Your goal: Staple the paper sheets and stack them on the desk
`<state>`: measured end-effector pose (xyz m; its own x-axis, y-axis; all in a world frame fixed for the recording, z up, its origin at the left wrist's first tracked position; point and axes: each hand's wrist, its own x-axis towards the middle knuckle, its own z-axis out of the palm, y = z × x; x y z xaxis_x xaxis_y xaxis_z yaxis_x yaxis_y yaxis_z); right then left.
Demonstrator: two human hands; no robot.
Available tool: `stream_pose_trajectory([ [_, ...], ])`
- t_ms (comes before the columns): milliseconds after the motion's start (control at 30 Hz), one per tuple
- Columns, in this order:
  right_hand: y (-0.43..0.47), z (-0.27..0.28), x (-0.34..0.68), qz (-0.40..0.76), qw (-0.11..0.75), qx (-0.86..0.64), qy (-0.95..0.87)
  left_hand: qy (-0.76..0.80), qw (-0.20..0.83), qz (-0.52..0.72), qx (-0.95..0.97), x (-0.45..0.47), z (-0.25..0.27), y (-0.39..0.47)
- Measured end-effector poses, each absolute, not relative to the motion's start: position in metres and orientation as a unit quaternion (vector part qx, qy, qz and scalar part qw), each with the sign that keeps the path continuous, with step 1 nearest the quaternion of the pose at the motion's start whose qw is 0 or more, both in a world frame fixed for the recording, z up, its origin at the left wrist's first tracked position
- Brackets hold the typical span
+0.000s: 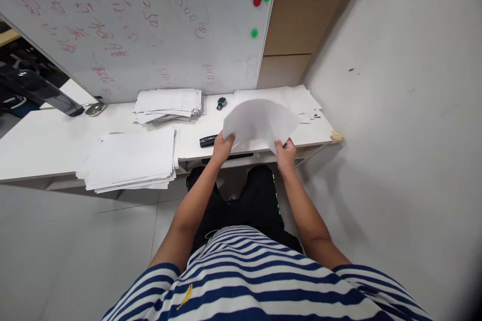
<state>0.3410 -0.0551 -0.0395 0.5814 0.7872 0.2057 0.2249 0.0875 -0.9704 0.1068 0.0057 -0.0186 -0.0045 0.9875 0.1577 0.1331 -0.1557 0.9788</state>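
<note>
A white sheet of paper (pixel 259 119) is held up over the front of the white desk, bowed upward in the middle; whether it is one sheet or a few I cannot tell. My left hand (pixel 223 146) grips its lower left corner, thumb on top. At its lower right edge my right hand (pixel 285 154) pinches the paper. Just left of my left hand lies a black stapler-like object (pixel 208 141), partly covered by the hand. Behind the held paper, a spread of papers (pixel 301 100) lies at the desk's right end.
On the white desk (pixel 45 135) stand a paper stack (pixel 169 103) at the back and a larger stack (pixel 130 160) overhanging the front edge. A dark watch (pixel 221 104) lies between papers. A whiteboard (pixel 211 5) with magnets rises behind; a wall (pixel 406 110) bounds the right.
</note>
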Motion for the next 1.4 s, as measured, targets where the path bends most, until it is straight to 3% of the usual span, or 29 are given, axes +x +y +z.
stream_pose_trajectory([
  [233, -0.058, -0.055, 0.336, 0.254, 0.611, -0.655, -0.365, 0.514, 0.465, 0.526, 0.492, 0.103, -0.027, 0.006],
  [467, -0.08, -0.05, 0.352, 0.226, 0.546, -0.708, -0.386, 0.512, 0.5, 0.519, 0.467, 0.088, -0.015, -0.001],
  [567, -0.099, -0.045, 0.374, 0.266, 0.516, -0.711, -0.397, 0.5, 0.494, 0.503, 0.503, 0.071, -0.005, -0.002],
  [667, -0.118, -0.05, 0.396, 0.342, 0.518, -0.702, -0.35, 0.527, 0.429, 0.479, 0.556, 0.052, -0.003, -0.003],
  [833, -0.141, -0.074, 0.413, 0.404, 0.517, -0.717, -0.236, 0.588, 0.17, 0.377, 0.695, 0.028, -0.021, -0.005],
  [900, -0.147, -0.082, 0.412, 0.413, 0.512, -0.72, -0.222, 0.603, 0.121, 0.313, 0.724, 0.023, -0.035, -0.005],
  [1067, -0.153, -0.084, 0.405, 0.452, 0.518, -0.69, -0.225, 0.626, 0.089, 0.295, 0.717, 0.023, -0.06, -0.004],
  [1400, -0.15, -0.06, 0.409, 0.492, 0.54, -0.646, -0.22, 0.639, 0.077, 0.313, 0.698, 0.03, -0.061, 0.012],
])
